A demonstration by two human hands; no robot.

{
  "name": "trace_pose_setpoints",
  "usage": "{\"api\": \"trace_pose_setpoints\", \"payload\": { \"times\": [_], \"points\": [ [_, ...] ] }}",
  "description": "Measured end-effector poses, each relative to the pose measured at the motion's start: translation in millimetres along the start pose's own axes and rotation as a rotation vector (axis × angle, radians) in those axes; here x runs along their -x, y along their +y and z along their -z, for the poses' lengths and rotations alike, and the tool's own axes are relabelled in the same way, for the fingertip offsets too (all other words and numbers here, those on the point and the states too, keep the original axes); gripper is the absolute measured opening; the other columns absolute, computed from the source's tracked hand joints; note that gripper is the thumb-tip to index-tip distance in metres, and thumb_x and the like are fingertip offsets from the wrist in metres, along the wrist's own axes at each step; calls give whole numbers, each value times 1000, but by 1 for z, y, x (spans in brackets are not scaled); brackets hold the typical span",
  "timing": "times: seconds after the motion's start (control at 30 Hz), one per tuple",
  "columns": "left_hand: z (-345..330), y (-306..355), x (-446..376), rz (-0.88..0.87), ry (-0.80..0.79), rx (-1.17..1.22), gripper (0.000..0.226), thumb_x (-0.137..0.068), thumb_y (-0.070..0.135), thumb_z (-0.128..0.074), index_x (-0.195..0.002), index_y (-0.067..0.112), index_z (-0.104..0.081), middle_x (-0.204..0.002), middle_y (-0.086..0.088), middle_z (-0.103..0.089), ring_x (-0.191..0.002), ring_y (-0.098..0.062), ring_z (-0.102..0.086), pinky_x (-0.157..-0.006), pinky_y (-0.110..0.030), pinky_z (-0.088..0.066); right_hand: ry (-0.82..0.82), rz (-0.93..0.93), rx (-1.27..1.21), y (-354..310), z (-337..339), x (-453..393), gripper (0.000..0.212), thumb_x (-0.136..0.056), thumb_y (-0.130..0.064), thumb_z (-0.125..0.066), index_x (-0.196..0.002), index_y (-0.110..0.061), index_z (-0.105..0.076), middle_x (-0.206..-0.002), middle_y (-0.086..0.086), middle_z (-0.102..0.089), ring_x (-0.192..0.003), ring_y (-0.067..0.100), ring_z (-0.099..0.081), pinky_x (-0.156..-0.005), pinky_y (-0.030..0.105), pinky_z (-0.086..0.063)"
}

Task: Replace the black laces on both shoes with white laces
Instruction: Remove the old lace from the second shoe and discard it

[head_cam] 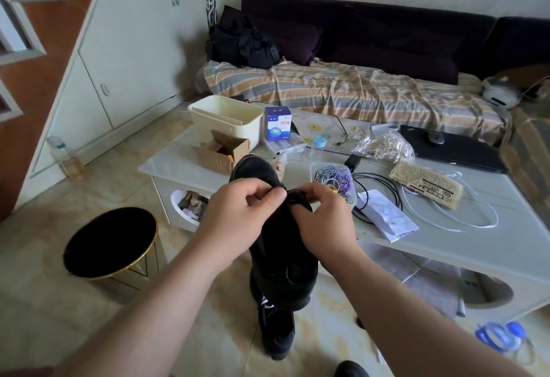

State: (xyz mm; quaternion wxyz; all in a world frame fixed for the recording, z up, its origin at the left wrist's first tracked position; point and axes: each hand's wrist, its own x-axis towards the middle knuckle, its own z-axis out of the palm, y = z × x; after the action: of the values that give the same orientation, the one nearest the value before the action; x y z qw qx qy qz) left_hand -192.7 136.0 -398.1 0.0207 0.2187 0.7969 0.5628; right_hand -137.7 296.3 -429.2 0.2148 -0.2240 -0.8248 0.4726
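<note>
A black shoe is held up in front of the table, toe pointing away from me. My left hand and my right hand sit on either side of its upper, and both pinch the black lace near the eyelets. A second black shoe stands on the floor below, with a bit of white at its tongue. A white lace lies looped on the white table to the right, partly under a folded newspaper.
On the table lie a cardboard box, a cream bin, a blue-white carton, a tub of coloured bands, a black cable, papers and a laptop. A round black stool stands at the left. A sofa runs behind.
</note>
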Motion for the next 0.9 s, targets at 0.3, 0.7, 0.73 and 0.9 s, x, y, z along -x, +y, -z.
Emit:
{"api": "trace_pose_setpoints", "payload": {
  "times": [0.3, 0.7, 0.73, 0.9],
  "points": [
    [35, -2, -17, 423, 220, 799, 29, -98, 42, -66, -80, 26, -52, -53, 9, -26, -44, -8, -20, -47, -25, -16, 16, -133, -202, 7, 8, -4, 15, -88, -29, -72, -93, -42, -66, -94, -18, -69, -81, 10, -71, -82, 46, -62],
    [19, -11, -1, 188, 185, -97, 23, -79, 64, -67, -93, 45, -68, -102, 12, -70, -100, -10, -66, -85, -35, -55, -48, -94, -255, 3, 3, 0, 19, -89, -25, -70, -93, -43, -66, -87, -18, -69, -76, 12, -71, -78, 50, -63],
    [13, -7, 4, 96, 92, -209, 26, -80, 64, -68, -91, 41, -68, -94, 13, -69, -93, -4, -64, -82, -28, -51, -63, -79, -235, 2, 2, 1, 19, -89, -25, -70, -92, -43, -66, -86, -20, -69, -75, 10, -70, -78, 49, -62],
    [-1, -16, 8, 30, 1, -481, 25, -88, 41, -73, -109, 46, -59, -98, 14, -60, -99, 3, -52, -82, -31, -45, -104, 16, -70, 3, -7, 10, 25, -86, -29, -69, -99, -49, -62, -96, -14, -65, -80, 13, -64, -80, 46, -60]
  ]
}}
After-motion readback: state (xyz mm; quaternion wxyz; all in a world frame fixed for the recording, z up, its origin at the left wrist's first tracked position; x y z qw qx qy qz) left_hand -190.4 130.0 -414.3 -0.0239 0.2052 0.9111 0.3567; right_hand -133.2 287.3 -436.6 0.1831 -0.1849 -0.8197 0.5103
